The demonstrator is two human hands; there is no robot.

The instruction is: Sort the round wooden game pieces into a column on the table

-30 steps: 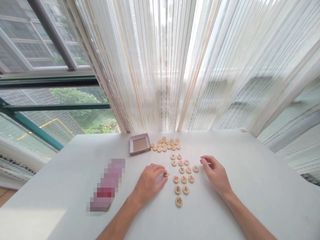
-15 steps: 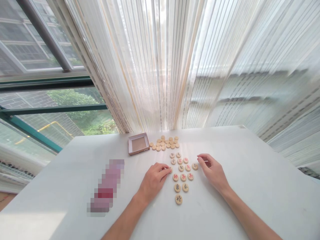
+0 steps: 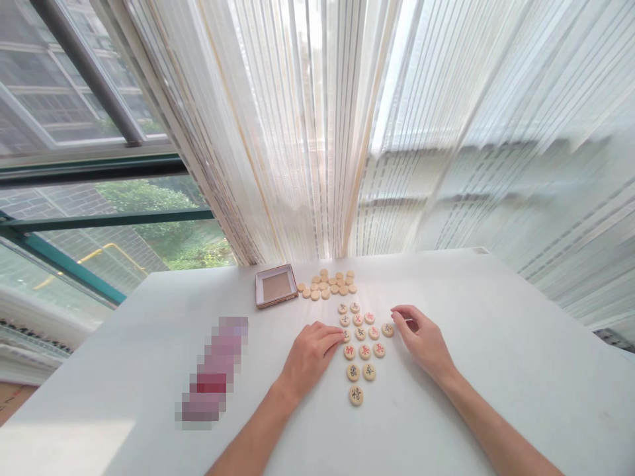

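Observation:
Round wooden chess pieces with red or black characters lie face up in rows at the middle of the white table. My left hand rests on the table left of them. Its curled fingertips pinch one chess piece at the left end of a row. My right hand rests to the right of the rows with its fingers loosely bent and apart, holding nothing. Its thumb and forefinger are close to the rightmost piece.
A cluster of blank face-down pieces lies farther back, beside a small open cardboard box. A blurred pinkish object lies to the left. Sheer striped curtains and a window stand behind the table's far edge.
My left hand has slid right with the piece in its fingertips, bringing it up to the left end of the rows. My right hand has barely moved.

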